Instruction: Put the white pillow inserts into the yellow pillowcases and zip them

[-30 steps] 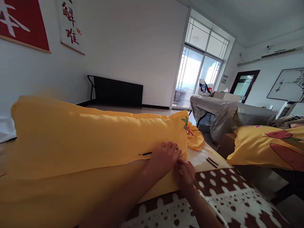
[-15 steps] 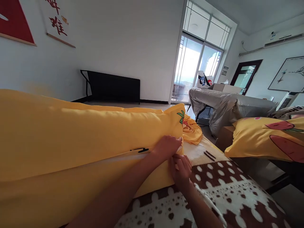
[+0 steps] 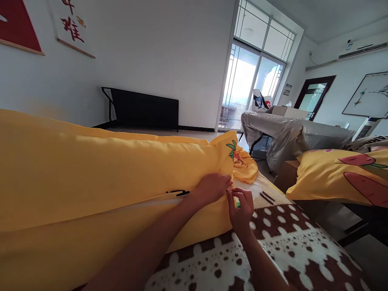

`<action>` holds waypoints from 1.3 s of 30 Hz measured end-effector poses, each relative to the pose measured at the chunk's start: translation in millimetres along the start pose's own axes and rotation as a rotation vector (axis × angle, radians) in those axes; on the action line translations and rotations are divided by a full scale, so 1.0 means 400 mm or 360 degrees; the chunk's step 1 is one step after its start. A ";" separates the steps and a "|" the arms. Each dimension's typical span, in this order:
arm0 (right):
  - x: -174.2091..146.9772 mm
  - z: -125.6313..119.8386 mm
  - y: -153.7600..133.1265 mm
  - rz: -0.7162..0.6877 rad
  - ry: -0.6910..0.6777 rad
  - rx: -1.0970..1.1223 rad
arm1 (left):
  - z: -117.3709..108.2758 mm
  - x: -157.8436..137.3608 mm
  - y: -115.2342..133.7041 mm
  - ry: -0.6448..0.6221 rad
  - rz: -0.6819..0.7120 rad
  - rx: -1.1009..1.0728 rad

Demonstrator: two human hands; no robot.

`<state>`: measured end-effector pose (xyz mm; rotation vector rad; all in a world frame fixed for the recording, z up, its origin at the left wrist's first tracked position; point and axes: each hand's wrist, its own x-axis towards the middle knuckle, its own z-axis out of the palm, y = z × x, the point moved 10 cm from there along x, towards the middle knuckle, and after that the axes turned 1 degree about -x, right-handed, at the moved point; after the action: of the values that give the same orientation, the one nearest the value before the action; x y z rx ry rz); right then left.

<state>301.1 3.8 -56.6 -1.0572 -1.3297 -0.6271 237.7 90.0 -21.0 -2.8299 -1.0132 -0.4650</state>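
A long, plump yellow pillowcase (image 3: 133, 161) stretches across from the left, with a green-leaf print near its right end. A lengthwise fold or opening runs along its near side, with a dark mark beside it. My left hand (image 3: 214, 188) is closed on the fabric at the right end, knuckles up. Just beside it, my right hand (image 3: 241, 206) pinches the same edge between thumb and fingertips, close to the left fingertips. Whatever small part lies between the two hands is too hidden to make out. A crumpled yellow-orange cloth (image 3: 246, 166) lies right behind that end.
Underneath is a brown and white patterned blanket (image 3: 285, 238). On the right rests another yellow pillow (image 3: 327, 173) with carrot prints. Beyond stands a table under a plastic sheet (image 3: 285, 133), with a cardboard box (image 3: 289, 112) on it. A black folded frame (image 3: 145, 111) leans by the wall.
My right hand has moved up and to the right along the edge, and the lower corner of the pillowcase has shifted right with it. My left hand stays nearly in place.
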 end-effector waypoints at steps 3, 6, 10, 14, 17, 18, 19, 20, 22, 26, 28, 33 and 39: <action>-0.002 -0.002 0.020 0.0027 0.0029 -0.0020 | 0.004 -0.004 0.007 0.0015 0.0015 0.0006; -0.004 -0.005 0.038 0.0045 0.0063 -0.0048 | 0.014 -0.009 0.018 -0.0007 0.0021 0.0034; -0.007 -0.007 0.016 -0.0154 0.0069 -0.0238 | 0.023 -0.020 0.043 -0.0017 0.0066 0.0067; -0.008 -0.007 0.003 -0.0272 0.0052 -0.0332 | 0.022 -0.035 0.071 -0.0013 0.0109 0.0130; -0.006 -0.016 0.034 -0.0142 0.0089 -0.0192 | 0.021 -0.044 0.088 0.0009 0.0133 0.0200; -0.007 -0.016 0.049 -0.0076 0.0084 -0.0130 | 0.022 -0.045 0.092 0.0007 0.0144 0.0224; -0.009 -0.012 0.063 -0.0007 0.0069 -0.0075 | 0.025 -0.047 0.096 0.0001 0.0159 0.0241; -0.013 -0.007 0.076 0.0058 0.0048 -0.0034 | 0.027 -0.048 0.099 -0.0003 0.0176 0.0251; -0.022 0.005 0.090 0.0134 -0.0007 0.0019 | 0.030 -0.053 0.105 0.0009 0.0212 0.0271; -0.030 0.017 0.052 -0.0052 -0.0114 -0.0004 | 0.034 -0.071 0.124 0.0085 0.0291 0.0386; -0.028 0.001 0.025 -0.0203 -0.0071 -0.0081 | 0.030 -0.084 0.139 0.0171 0.0353 0.0456; -0.014 -0.045 0.026 -0.0282 0.0032 -0.0186 | -0.022 -0.152 0.128 0.0484 0.0476 0.0682; -0.018 -0.042 0.045 -0.0255 0.0014 -0.0207 | -0.124 -0.373 -0.061 0.0797 0.0381 0.1176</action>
<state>323.2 -4.8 -66.8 -1.0575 -1.3899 -0.8463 100.5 9.2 -21.6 -1.9947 -0.5697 -0.5795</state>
